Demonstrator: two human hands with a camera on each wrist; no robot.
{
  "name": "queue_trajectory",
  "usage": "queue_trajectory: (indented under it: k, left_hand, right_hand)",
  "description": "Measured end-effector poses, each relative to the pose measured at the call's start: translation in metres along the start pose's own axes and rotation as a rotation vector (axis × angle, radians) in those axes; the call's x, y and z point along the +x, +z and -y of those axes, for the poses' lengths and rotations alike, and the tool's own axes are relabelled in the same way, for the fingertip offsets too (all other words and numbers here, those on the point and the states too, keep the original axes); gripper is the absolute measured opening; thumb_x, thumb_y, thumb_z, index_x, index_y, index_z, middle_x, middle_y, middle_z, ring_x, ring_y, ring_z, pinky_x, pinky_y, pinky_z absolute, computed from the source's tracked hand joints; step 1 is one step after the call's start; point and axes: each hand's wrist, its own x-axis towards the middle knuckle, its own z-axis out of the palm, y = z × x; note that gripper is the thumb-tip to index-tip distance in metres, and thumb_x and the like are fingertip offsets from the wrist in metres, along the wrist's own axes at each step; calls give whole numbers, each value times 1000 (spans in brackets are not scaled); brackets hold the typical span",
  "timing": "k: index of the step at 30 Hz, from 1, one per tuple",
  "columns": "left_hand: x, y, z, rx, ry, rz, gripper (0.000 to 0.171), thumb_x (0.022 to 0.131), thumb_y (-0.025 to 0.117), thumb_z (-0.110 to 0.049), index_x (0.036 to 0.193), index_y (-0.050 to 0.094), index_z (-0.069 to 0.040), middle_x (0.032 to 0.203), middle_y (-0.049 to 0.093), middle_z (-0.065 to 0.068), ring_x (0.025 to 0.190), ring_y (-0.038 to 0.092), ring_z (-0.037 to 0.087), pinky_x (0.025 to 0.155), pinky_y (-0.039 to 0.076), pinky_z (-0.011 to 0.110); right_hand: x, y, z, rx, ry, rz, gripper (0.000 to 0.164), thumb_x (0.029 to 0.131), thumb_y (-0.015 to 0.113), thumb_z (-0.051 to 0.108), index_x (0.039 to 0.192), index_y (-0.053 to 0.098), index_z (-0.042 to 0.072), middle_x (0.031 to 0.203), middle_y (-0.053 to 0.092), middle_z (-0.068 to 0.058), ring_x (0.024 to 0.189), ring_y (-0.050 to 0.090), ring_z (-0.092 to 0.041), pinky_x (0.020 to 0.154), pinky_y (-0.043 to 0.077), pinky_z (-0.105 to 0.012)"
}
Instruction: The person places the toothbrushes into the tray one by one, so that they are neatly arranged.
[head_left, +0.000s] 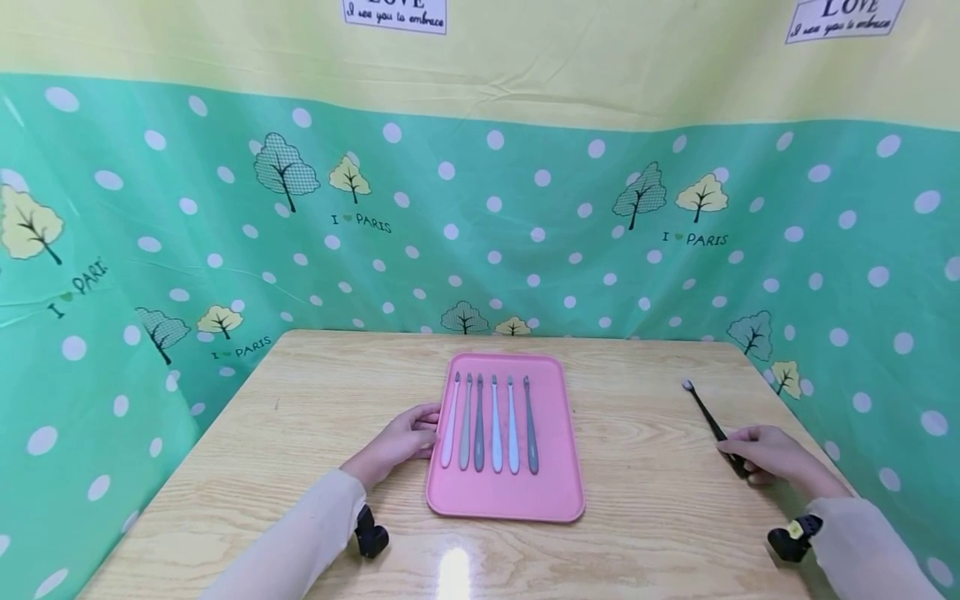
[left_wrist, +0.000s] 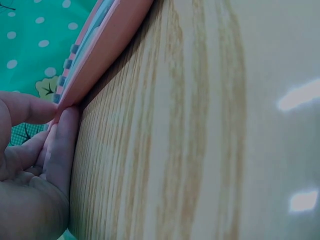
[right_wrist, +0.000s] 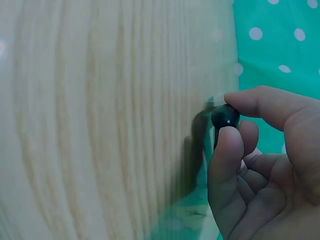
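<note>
A pink tray (head_left: 506, 500) lies on the table, bearing several slim tools (head_left: 497, 429) side by side, with pale pink, grey and light blue handles and small dark tips. At its left edge my left hand (head_left: 401, 437) pinches the rim; the left wrist view shows fingers on both sides of the pink rim (left_wrist: 107, 55). Far to the right, my right hand (head_left: 772, 458) holds a black toothbrush-like tool (head_left: 707, 412) near its handle end, the small whitish head pointing away. In the right wrist view the rounded dark handle end (right_wrist: 225, 117) sits between thumb and fingers.
The wooden table (head_left: 637, 533) has its far edge against a green and yellow polka-dot curtain (head_left: 525, 208), which also hangs along both sides. Black wrist cameras are strapped over both pale sleeves (head_left: 292, 533).
</note>
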Motion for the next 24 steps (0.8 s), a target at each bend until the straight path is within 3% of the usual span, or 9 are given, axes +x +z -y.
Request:
queue_trajectory:
  k: [7,24]
  left_hand:
    - [-2,1,-2,-20,5,-3,63,91,62,1,150,40,1,130,51,18,112,58,27,87,60,38]
    - [-4,0,-2,-23,11,20,63,92,59,2,150,37,4,132,48,22,115,55,31,89,60,37]
  right_hand:
    - [-4,2,10,3,-37,16,36,97,63,28,105,60,-6,67,47,-1,61,53,-16,55,55,-26]
    - [-9,24,36,141,-98,128,51,101,60,28,124,47,-15,77,51,-4,66,51,-14,63,60,-27]
